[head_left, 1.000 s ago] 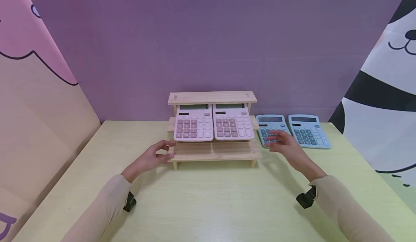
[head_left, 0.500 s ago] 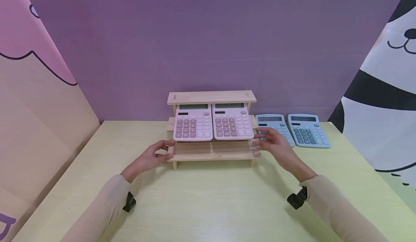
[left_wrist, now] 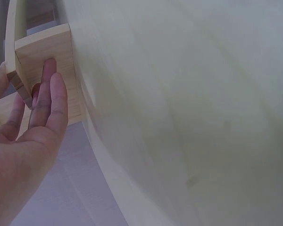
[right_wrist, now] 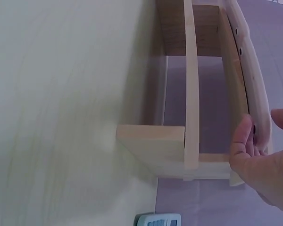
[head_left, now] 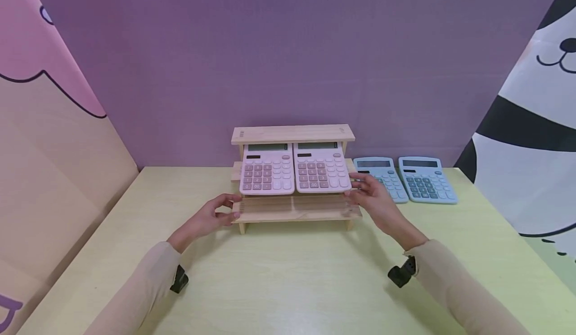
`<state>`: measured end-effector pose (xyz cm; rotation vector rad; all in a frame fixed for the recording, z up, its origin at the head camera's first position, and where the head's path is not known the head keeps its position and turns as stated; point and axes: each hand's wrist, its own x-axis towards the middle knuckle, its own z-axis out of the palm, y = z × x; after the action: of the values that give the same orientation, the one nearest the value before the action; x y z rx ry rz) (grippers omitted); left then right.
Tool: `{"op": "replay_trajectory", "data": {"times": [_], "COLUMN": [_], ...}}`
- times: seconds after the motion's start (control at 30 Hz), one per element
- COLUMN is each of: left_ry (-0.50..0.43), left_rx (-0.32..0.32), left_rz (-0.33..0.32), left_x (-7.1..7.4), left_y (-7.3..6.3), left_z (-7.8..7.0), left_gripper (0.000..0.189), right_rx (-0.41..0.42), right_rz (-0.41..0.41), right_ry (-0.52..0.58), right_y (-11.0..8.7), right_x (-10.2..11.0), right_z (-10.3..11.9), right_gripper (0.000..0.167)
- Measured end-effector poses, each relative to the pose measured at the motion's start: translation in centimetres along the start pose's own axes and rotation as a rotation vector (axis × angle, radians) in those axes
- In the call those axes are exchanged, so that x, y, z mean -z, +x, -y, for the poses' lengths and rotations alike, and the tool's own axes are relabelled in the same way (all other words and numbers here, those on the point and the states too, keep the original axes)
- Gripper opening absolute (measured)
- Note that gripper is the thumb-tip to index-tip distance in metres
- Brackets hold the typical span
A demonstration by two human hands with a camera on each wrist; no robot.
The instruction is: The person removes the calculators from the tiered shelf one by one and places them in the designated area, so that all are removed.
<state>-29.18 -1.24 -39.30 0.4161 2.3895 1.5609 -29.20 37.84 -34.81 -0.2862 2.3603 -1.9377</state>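
2 forearms (head_left: 135, 290) angled inward; left fingers (left_wrist: 59, 96) gripping, right fingers (right_wrist: 242, 136) pinching.

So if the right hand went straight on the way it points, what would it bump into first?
Most likely the pink calculator on the right: the right hand has its fingertips right by that calculator's right edge, though exact contact is hard to judge.

Looks like a tabletop booth — purple backdrop (head_left: 288, 50), 2 cartoon-printed side panels (head_left: 526, 185), pale table (head_left: 288, 280).

Rack (head_left: 297, 209) on table (head_left: 288, 275), two calculators (head_left: 267, 174) on rack, two other calculators (head_left: 425, 180) to its right
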Motion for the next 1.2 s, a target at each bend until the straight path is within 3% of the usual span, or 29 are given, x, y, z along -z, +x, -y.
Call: {"op": "replay_trajectory", "data": {"times": [0.6, 1.2], "left_ry": [0.001, -0.005], "left_rx": [-0.018, -0.045], "left_rz": [0.005, 0.002], "left_x": [0.0, 0.0], "left_y": [-0.1, 0.0], "left_z": [0.1, 0.2], "left_gripper": [0.049, 0.048], "right_rx": [-0.021, -0.044], "right_rz": [-0.087, -0.075], "right_ry": [0.133, 0.277], "right_y": [0.3, -0.1], "right_x": [-1.3, -1.4], "right_z": [0.2, 0.6], "right_gripper": [0.049, 0.05]}}
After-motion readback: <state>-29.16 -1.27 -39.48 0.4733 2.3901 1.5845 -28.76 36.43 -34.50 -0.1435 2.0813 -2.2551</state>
